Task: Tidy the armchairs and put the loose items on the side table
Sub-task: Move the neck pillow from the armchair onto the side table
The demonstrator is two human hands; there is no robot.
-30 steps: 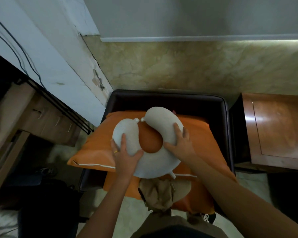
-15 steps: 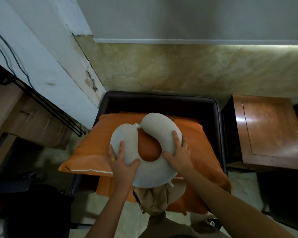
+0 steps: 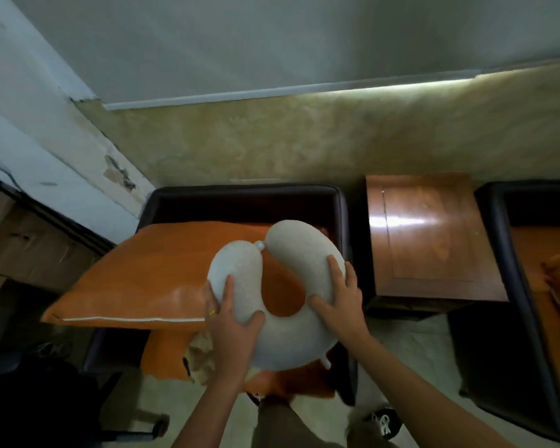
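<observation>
2 hands (image 3: 232, 328) (image 3: 340, 302) grip neck pillow (image 3: 291, 344).

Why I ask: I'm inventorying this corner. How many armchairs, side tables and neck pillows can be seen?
Dark leather armchairs: 2
Brown wooden side table: 1
Grey U-shaped neck pillow: 1
Total: 4

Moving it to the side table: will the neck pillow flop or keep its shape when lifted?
Likely keeps its U shape: the neck pillow looks plump between left hand and right hand. Probably light and soft; it seems to dent under the grip.
</observation>
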